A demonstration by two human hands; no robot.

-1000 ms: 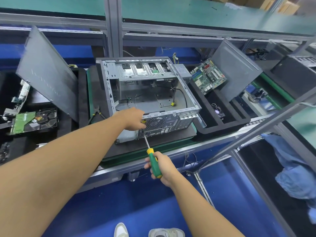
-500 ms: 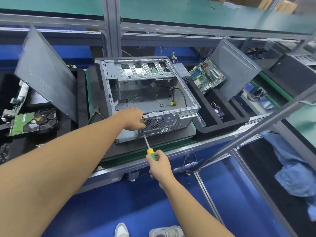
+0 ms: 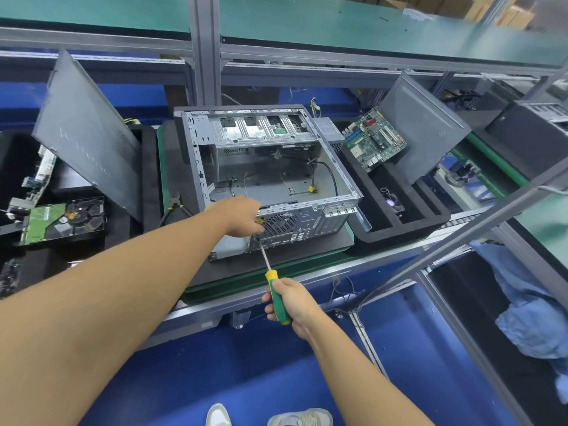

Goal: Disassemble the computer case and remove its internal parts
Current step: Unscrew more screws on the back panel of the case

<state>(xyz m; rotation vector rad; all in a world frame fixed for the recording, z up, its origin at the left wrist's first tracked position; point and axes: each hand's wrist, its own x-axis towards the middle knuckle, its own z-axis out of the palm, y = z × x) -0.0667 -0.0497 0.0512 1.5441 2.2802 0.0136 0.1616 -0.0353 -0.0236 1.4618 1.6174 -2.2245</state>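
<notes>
Your right hand [image 3: 295, 302] had slid back down the screwdriver [image 3: 272, 279] since a moment before, so more of the green handle showed, and your left hand [image 3: 242, 215] had stayed where it was. Your right fingers were wrapped tight round the handle. The thin metal tip touched the back of the computer case [image 3: 310, 218], just under your left fingers [image 3: 256, 224]. Those fingers were curled over the near left corner of the case and held it. The case lay open on the mat, with a black cable [image 3: 333, 176] inside it. The black tray [image 3: 399, 232] on the right held a green motherboard [image 3: 373, 139] leaning at the back, a small fan [image 3: 392, 202] in a near pocket and a grey panel [image 3: 427, 127] standing tilted. On the left lay a hard drive [image 3: 46, 221], touching a black fan [image 3: 83, 213].
</notes>
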